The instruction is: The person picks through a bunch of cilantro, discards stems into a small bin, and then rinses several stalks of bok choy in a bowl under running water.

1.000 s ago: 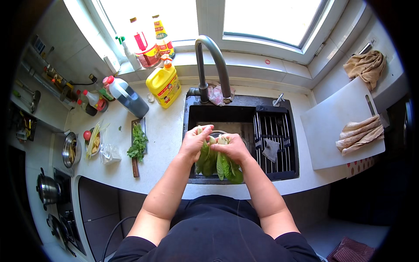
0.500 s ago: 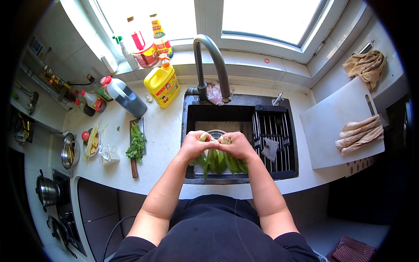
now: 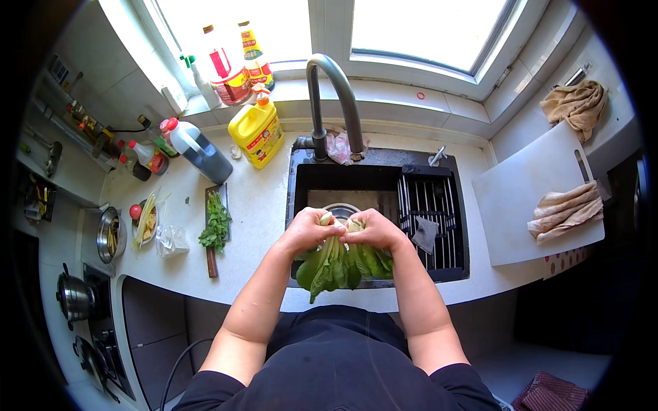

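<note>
Both hands are closed on leafy greens [image 3: 332, 267] with pale stem ends, over the near part of the dark sink [image 3: 293, 179]. My left hand [image 3: 308, 229] grips the stems on the left side, and a whitish end pokes out above its fingers. Close beside it, my right hand [image 3: 374, 229] pinches the stems on the right, with another pale end showing at the thumb. The leaves hang down between and below my wrists, past the sink's front edge. Behind my hands, the rim of a round metal bowl [image 3: 340, 207] shows in the sink; the rest of it is hidden.
A faucet [image 3: 337, 82] arches over the sink, and a black drying rack [image 3: 432, 198] fills its right side. Left on the counter are a knife [image 3: 212, 264] with herbs [image 3: 216, 222], a yellow jug [image 3: 257, 133] and bottles. A white cutting board [image 3: 507, 198] leans at right.
The leaves have swung toward me and now spread wider, hanging over the front edge of the sink. My hands stay nearly in place, still gripping the stems.
</note>
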`<act>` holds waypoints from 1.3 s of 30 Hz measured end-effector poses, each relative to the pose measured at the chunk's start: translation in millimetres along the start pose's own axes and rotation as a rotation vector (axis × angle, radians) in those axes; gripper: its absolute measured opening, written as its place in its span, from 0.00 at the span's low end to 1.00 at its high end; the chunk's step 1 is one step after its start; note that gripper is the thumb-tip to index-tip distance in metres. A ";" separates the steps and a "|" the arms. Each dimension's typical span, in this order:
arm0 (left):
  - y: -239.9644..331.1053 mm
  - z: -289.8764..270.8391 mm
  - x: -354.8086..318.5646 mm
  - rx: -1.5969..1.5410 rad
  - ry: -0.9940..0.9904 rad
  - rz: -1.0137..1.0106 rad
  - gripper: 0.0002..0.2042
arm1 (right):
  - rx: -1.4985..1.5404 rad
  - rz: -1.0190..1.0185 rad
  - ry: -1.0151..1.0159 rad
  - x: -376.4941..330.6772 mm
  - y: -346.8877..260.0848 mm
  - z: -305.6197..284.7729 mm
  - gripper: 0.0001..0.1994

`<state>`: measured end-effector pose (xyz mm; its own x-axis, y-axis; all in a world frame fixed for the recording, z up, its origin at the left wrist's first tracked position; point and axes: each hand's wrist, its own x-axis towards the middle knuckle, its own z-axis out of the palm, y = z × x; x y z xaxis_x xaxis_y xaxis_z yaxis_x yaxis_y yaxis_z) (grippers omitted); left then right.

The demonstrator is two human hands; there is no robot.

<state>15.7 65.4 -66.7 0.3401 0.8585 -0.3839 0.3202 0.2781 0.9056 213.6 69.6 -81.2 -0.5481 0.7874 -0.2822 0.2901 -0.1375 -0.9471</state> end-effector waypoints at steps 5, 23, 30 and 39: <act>-3.4 -0.6 1.3 0.027 0.033 -0.067 0.08 | 0.036 -0.022 0.035 3.8 12.9 4.7 0.09; -8.6 -13.8 -2.8 -0.240 -0.115 0.069 0.09 | 0.286 -0.097 0.055 -2.3 8.9 5.6 0.08; -20.4 -5.9 0.1 -0.840 -0.350 0.079 0.13 | 0.764 -0.106 -0.111 -2.6 7.1 7.1 0.07; -34.1 2.2 10.7 -1.277 -0.354 0.130 0.10 | 0.941 -0.114 -0.095 2.1 9.9 8.3 0.06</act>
<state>10.4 64.2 -102.1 0.5774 0.8057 -0.1320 -0.7140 0.5767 0.3970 208.8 64.8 -92.5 -0.6073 0.7797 -0.1523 -0.4972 -0.5226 -0.6926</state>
